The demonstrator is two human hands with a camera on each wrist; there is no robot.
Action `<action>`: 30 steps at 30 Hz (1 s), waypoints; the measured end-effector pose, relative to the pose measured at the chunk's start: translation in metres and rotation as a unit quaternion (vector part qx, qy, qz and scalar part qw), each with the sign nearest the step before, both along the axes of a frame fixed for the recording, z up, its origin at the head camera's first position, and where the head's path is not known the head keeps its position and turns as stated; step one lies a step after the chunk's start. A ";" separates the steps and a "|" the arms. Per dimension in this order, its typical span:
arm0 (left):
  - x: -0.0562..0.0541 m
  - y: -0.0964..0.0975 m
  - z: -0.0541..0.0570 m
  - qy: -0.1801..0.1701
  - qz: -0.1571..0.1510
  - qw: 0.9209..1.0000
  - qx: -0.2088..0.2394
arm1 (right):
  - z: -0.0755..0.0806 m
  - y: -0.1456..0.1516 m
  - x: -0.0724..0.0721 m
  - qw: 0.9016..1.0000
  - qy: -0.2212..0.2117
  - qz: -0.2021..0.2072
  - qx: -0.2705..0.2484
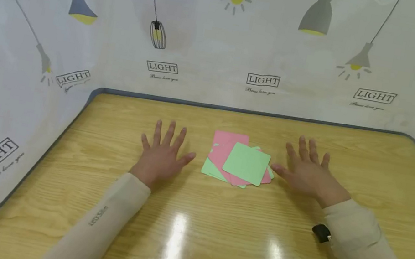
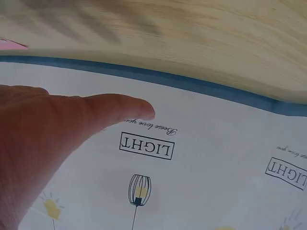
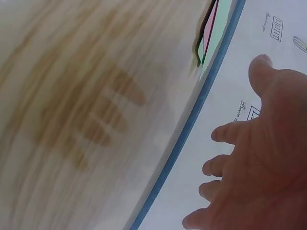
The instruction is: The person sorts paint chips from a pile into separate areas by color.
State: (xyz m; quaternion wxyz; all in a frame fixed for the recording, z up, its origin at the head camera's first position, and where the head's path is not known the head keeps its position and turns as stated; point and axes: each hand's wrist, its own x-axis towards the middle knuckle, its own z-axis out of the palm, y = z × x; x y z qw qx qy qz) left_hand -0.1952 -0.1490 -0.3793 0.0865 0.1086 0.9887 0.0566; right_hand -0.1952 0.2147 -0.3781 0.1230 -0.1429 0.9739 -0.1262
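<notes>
A loose, overlapping pile of pink and green paper squares lies on the wooden table, with a green square (image 1: 246, 164) on top and a pink square (image 1: 230, 139) showing at the back. To the left of the pile my left hand (image 1: 162, 158) is spread, palm down, holding nothing. On the other side my right hand (image 1: 306, 172) has its fingers spread too, its thumb close to the pile's right edge. In the right wrist view the right hand (image 3: 254, 167) hovers above the table and casts a shadow. The left wrist view shows only the thumb side of the left hand (image 2: 57, 120).
The wooden table (image 1: 224, 225) has a dark blue edge along the back and sides. Behind it hangs a white sheet (image 1: 213, 51) printed with lamps and the word LIGHT. Beside the right cuff shows a small black object (image 1: 321, 233).
</notes>
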 end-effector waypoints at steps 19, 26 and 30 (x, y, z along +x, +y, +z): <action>-0.023 0.104 -0.007 -0.026 -0.262 0.959 0.108 | -0.006 -0.034 -0.004 0.993 0.056 0.100 -0.040; -0.034 0.121 -0.009 -0.045 -0.251 0.963 0.092 | -0.009 -0.039 -0.007 0.988 0.068 0.135 -0.034; -0.038 0.122 -0.012 -0.057 -0.253 0.962 0.088 | -0.010 -0.038 -0.009 0.988 0.060 0.137 -0.043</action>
